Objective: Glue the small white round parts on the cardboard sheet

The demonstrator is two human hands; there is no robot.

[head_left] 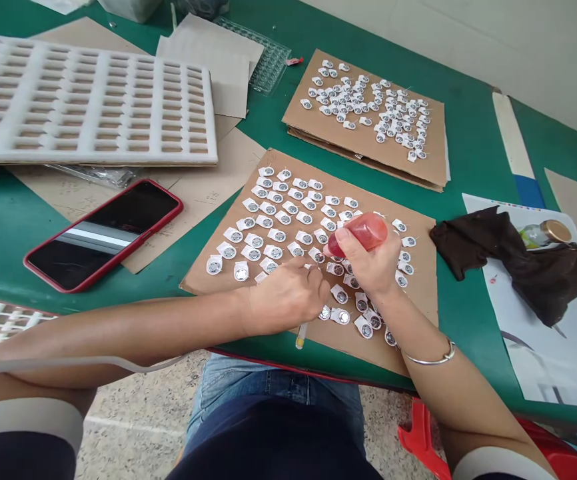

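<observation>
My right hand [376,263] is wrapped round a small red translucent squeeze bottle [363,233], tilted with its narrow end down to the left. That end is close over the small round parts on the near cardboard sheet [288,163]. Closed and palm down, my left hand [291,297] rests just left of it. A slim pale stick with a yellowish end [300,337] pokes out below this hand; its other end is hidden by the fingers. Many white-tabbed round metallic parts [253,241] lie in loose rows about both hands, some covered by them.
Another cardboard stack [293,123] with similar parts stands farther back. To the left are a white foam grid tray [103,100] and a red-cased phone [103,233]. A dark cloth [533,273] and a small gold-capped jar [543,233] lie right.
</observation>
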